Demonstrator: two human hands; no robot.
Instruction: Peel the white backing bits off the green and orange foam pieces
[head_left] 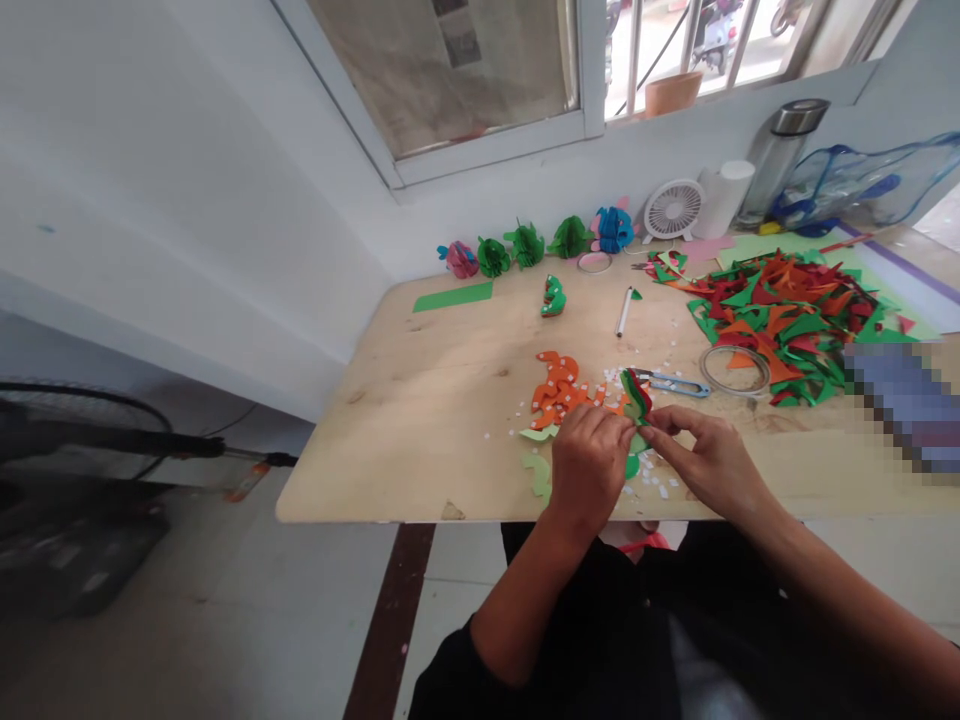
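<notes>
The layered green-and-red cut-paper piece [636, 393] could crease or slip askew if pinched unevenly, and loose small white paper squares [663, 490] might cling to it; it sits between the left hand [592, 460] and right hand [709, 455], both gripping its lower end, fingertips nearly together.

Hands: 2 (left hand [591, 462], right hand [709, 455]). Layered paper bundle [636, 398] between them: 1. Folded paper figures [525, 245] along wall: 5 (3 green, 1 blue, 1 pink-and-blue). Rings [703, 371]: 2. Blue snips [681, 386]: 1. White pen [624, 312]: 1. Green strip [453, 297]: 1. White fan [673, 209]: 1. Bottle [775, 165]: 1. Clay pot [673, 94]: 1. Scrap heap [795, 310]: 1; pieces overlapping, uncountable. Orange cutouts [561, 385]: several, overlapping, exact count unclear.
</notes>
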